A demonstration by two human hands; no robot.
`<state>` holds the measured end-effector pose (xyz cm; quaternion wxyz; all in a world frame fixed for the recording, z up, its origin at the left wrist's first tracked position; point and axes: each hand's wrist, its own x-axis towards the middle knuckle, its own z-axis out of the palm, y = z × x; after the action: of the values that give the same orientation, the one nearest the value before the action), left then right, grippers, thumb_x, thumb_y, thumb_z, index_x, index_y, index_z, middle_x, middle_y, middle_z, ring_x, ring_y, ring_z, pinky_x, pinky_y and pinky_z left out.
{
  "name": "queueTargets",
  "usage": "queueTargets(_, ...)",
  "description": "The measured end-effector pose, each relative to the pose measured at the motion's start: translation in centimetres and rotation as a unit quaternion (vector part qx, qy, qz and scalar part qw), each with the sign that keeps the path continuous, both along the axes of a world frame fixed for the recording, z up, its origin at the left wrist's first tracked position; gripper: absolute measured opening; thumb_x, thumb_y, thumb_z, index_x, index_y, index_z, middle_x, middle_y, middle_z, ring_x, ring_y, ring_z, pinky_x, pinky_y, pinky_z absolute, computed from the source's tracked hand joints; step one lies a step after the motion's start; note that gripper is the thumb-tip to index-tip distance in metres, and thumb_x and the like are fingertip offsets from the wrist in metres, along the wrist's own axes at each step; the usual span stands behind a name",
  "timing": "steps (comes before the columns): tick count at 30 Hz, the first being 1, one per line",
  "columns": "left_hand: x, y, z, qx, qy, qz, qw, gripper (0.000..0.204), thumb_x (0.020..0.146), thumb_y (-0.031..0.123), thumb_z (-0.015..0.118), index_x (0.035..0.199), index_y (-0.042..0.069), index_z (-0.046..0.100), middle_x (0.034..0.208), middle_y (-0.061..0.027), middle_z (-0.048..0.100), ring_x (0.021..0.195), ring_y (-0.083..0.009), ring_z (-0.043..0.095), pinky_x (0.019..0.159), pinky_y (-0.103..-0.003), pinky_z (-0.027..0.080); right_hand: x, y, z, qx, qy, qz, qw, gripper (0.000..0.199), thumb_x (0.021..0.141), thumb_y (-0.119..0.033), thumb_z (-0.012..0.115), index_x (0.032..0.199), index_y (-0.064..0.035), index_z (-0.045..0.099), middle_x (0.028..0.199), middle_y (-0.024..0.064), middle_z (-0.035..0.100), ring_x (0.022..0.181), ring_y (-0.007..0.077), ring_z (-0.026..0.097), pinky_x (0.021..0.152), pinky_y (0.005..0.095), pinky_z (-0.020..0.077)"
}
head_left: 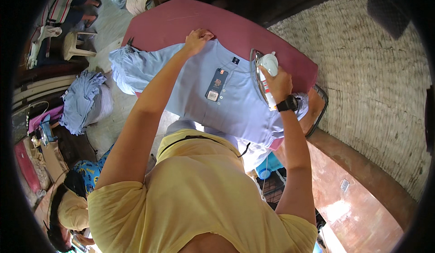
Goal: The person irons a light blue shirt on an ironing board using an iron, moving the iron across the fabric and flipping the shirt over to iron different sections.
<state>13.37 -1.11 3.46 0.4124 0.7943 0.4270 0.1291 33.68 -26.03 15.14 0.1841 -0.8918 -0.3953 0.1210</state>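
Note:
A light blue shirt (213, 103) with a hanging tag (216, 84) lies flat on a maroon-covered ironing table (181, 19). My left hand (197, 39) presses down on the shirt's far edge near the collar, fingers curled on the cloth. My right hand (277, 81), wearing a black wristwatch, grips the handle of a white clothes iron (265, 72) tilted up on its side at the shirt's right edge, its metal soleplate facing left.
A pile of blue garments (81, 99) sits on a sack at the left. A white plastic stool (74, 44) stands at the far left. Another person in yellow (68, 207) is at the lower left. A woven wall (362, 72) runs along the right.

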Motion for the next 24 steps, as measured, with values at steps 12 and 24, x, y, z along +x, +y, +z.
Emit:
queueTargets(12,-4.0,-12.0,3.3,0.118,-0.027,-0.054,0.991,0.040,0.079,0.029,0.075,0.102,0.003,0.054,0.100,-0.0154,0.057,0.100,-0.0356,0.056,0.085,-0.044,0.044,-0.7,2.5,-0.8,-0.027,-0.010,-0.069,0.997,0.069,0.075,-0.066,0.069,0.088,0.0015,0.068,0.080,0.0254,0.069,0.081,0.0428,0.068,0.071,0.0505,0.0542)
queueTargets(24,-4.4,-17.1,2.1,-0.051,0.082,-0.019,0.995,0.046,0.078,0.029,0.079,0.103,0.003,0.049,0.093,-0.0147,0.061,0.086,-0.0335,0.062,0.075,-0.041,0.049,0.9,-7.3,4.4,0.161,0.292,-0.287,0.898,0.046,0.081,-0.038,0.077,0.097,0.0033,0.066,0.064,0.0097,0.065,0.055,0.0180,0.062,0.053,0.0353,0.0505)
